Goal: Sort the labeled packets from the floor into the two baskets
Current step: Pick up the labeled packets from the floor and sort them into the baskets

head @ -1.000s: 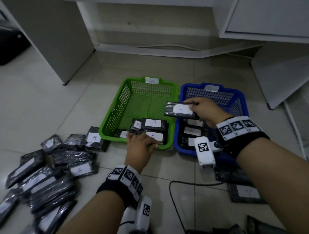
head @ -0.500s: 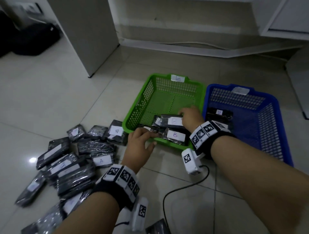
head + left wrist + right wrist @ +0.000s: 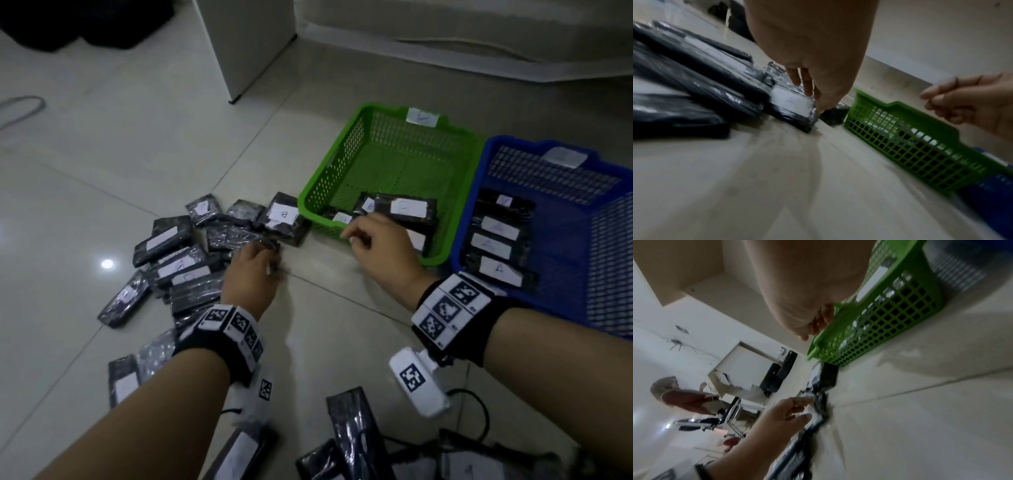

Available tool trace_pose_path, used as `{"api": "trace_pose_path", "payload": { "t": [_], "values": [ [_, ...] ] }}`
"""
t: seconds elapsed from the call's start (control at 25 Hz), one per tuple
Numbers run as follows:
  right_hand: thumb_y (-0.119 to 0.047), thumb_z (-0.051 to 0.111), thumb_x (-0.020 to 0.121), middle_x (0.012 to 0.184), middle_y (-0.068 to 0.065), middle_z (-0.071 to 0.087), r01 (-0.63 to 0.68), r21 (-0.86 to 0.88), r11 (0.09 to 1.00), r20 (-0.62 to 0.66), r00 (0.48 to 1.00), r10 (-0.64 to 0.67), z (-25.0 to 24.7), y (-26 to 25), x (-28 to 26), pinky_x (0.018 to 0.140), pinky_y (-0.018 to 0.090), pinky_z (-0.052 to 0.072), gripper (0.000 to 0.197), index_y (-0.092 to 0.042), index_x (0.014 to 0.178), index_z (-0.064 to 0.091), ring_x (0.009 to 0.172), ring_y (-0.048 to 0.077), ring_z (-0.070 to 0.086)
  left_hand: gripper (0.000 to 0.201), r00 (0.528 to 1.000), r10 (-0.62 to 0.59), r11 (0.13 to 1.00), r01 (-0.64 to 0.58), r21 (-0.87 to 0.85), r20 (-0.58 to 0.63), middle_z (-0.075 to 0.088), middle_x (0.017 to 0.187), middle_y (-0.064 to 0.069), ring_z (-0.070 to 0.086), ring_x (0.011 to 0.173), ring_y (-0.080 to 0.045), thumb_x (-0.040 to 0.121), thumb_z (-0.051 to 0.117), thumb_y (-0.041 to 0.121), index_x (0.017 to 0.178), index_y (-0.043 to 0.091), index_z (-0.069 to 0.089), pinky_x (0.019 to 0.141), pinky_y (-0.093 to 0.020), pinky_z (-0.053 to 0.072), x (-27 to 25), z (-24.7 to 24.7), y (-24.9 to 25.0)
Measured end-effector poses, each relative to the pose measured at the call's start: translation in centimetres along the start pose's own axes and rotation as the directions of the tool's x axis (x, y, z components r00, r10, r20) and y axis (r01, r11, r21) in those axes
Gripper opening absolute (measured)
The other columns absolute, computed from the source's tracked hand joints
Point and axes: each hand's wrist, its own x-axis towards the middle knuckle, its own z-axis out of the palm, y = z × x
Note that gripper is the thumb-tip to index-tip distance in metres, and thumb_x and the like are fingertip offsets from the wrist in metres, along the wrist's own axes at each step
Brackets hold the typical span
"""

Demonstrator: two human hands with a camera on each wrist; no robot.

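Black plastic-wrapped packets with white labels lie in a pile (image 3: pixel 178 263) on the floor left of the green basket (image 3: pixel 342 161). The blue basket (image 3: pixel 603 240) stands to its right. My left hand (image 3: pixel 270 255) is at the pile's right edge. In the left wrist view its thumb and fingers (image 3: pixel 807 87) pinch the end of a labeled packet (image 3: pixel 791 102) that lies on the floor. My right hand (image 3: pixel 352 236) hovers at the green basket's front rim, fingers loosely curled and holding nothing. Labeled packets lie in the green basket (image 3: pixel 407 207) and the blue basket (image 3: pixel 496 246).
One labeled packet (image 3: pixel 282 217) leans against the green basket's left corner. More packets (image 3: pixel 352 431) and a black cable (image 3: pixel 479 407) lie near me. A white cabinet panel (image 3: pixel 246 44) stands behind the pile. A person (image 3: pixel 684 399) stands far off.
My right hand has set its packet down in the green basket and drawn back to the rim empty. My left hand has moved left from the basket to the pile and taken hold of a packet.
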Motion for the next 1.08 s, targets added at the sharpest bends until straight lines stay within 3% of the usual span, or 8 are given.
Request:
{"api": "trace_pose_path", "payload": {
  "t": [0.2, 0.4, 0.52, 0.64, 0.76, 0.84, 0.92, 1.08],
  "values": [
    [-0.005, 0.056, 0.085, 0.096, -0.006, 0.065, -0.079, 0.027, 0.997, 0.33, 0.942, 0.065, 4.6, -1.0, -0.9, 0.07, 0.007, 0.038, 0.023, -0.018, 0.096, 0.072, 0.085, 0.004, 0.056, 0.05, 0.986, -0.129, 0.973, 0.105, 0.205, 0.108, 0.045, 0.125, -0.008, 0.049, 0.112, -0.032, 0.075, 0.064, 0.003, 0.121, 0.013, 0.048, 0.084, -0.043, 0.044, -0.1, -0.9, -4.0],
    [-0.016, 0.067, 0.083, 0.105, 0.0, 0.062, -0.3, -0.033, 0.953, 0.496, 0.823, 0.276, 8.5, -1.7, 0.6, 0.083, 0.019, 0.042, 0.036, -0.019, 0.117, 0.059, 0.093, 0.01, 0.057, 0.051, 0.978, -0.118, 0.933, 0.05, 0.355, 0.173, 0.044, 0.129, -0.003, 0.038, 0.122, -0.026, 0.078, 0.067, 0.03, 0.122, 0.021, 0.045, 0.103, -0.044, 0.031, 0.5, -2.1, -4.2],
    [-0.022, 0.074, 0.079, 0.108, 0.001, 0.055, -0.36, -0.011, 0.933, 0.538, 0.784, 0.309, 10.5, -2.8, 1.4, 0.081, 0.022, 0.041, 0.056, -0.017, 0.128, 0.047, 0.095, 0.013, 0.052, 0.032, 0.977, -0.053, 0.991, 0.026, 0.13, 0.206, 0.061, 0.103, 0.004, 0.055, 0.105, -0.022, 0.075, 0.071, 0.028, 0.101, 0.026, 0.053, 0.093, -0.036, 0.036, 1.4, -3.3, -4.6],
    [-0.024, 0.072, 0.08, 0.094, -0.003, 0.056, -0.327, -0.082, 0.941, 0.472, 0.819, 0.326, 11.4, -3.3, 2.0, 0.061, 0.019, 0.038, 0.038, -0.017, 0.113, 0.055, 0.089, 0.015, 0.054, 0.016, 0.983, 0.014, 0.941, 0.05, -0.336, 0.185, 0.063, 0.087, 0.006, 0.06, 0.085, -0.016, 0.077, 0.073, 0.02, 0.089, 0.02, 0.062, 0.076, -0.026, 0.043, 2.2, -3.6, -4.4],
    [-0.019, 0.069, 0.082, 0.089, 0.0, 0.059, -0.388, -0.047, 0.92, 0.415, 0.831, 0.371, 10.9, -2.7, 2.2, 0.059, 0.015, 0.039, 0.024, -0.016, 0.103, 0.057, 0.083, 0.018, 0.057, 0.018, 0.998, 0.049, 0.977, -0.056, -0.207, -0.042, 0.061, 0.108, -0.002, 0.054, 0.1, -0.02, 0.088, 0.06, 0.015, 0.104, 0.016, 0.066, 0.089, -0.036, 0.044, 3.6, -3.2, -5.2],
    [-0.01, 0.065, 0.086, 0.089, 0.011, 0.063, -0.548, 0.147, 0.823, 0.414, 0.79, 0.452, 10.2, -1.9, 2.0, 0.068, 0.031, 0.053, 0.02, -0.012, 0.103, 0.054, 0.077, 0.028, 0.063, 0.04, 0.997, 0.032, 0.998, -0.035, 0.049, 0.063, 0.053, 0.127, -0.001, 0.047, 0.117, -0.024, 0.085, 0.061, 0.017, 0.124, 0.022, 0.056, 0.1, -0.041, 0.037, 4.1, -3.0, -5.7],
    [-0.004, 0.06, 0.089, 0.084, 0.02, 0.062, -0.66, 0.328, 0.676, 0.44, 0.74, 0.509, 9.4, -1.2, 1.6, 0.066, 0.044, 0.055, 0.022, -0.008, 0.11, 0.052, 0.068, 0.031, 0.062, 0.052, 0.984, -0.037, 0.975, -0.002, 0.221, 0.174, 0.046, 0.133, 0.002, 0.038, 0.126, -0.024, 0.083, 0.064, 0.029, 0.132, 0.029, 0.047, 0.105, -0.043, 0.027, 3.9, -2.8, -5.7],
    [-0.003, 0.051, 0.095, 0.089, 0.018, 0.059, -0.659, 0.542, 0.521, 0.443, 0.751, 0.489, 7.7, -1.7, 1.5, 0.055, 0.03, 0.052, 0.016, -0.013, 0.107, 0.051, 0.067, 0.023, 0.059, 0.025, 0.997, 0.048, 0.985, -0.057, 0.162, 0.056, 0.055, 0.115, 0.01, 0.042, 0.113, -0.023, 0.075, 0.07, 0.031, 0.099, 0.032, 0.065, 0.083, -0.036, 0.027, 3.0, -3.0, -5.0]
  ]
}}
